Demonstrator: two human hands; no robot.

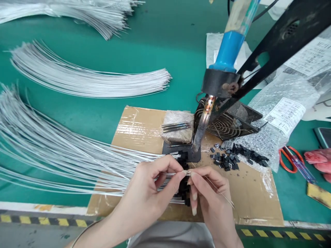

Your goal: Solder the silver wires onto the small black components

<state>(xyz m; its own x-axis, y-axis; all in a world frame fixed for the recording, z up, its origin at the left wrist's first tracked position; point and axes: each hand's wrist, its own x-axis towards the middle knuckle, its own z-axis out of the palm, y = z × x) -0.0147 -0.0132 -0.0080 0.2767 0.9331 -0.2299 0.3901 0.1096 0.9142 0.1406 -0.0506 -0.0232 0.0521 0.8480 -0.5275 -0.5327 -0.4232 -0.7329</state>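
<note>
My left hand (157, 189) is closed in a pinch on a white wire (169, 174) close to its end. Fingertip to fingertip with it, my right hand (213, 196) is also pinched, and a thin silvery wire (219, 191) runs through it and loops out past the palm. Whatever lies right between the fingertips is too small to make out. Beneath both hands, many white wires (103, 162) end in a row of black connectors (184, 187), partly hidden by my fingers. The bent tip of a blue-handled soldering iron (200, 132) points down just beyond my hands.
A black bracket (274, 38) holds the iron over a small fan (224, 120). Loose black connector pieces (227, 160) lie on cardboard (248, 196). Beyond are a wire bundle (90, 81), a pad (177, 136) with metal rods, plastic bags (274, 113) and red-handled scissors (291, 160).
</note>
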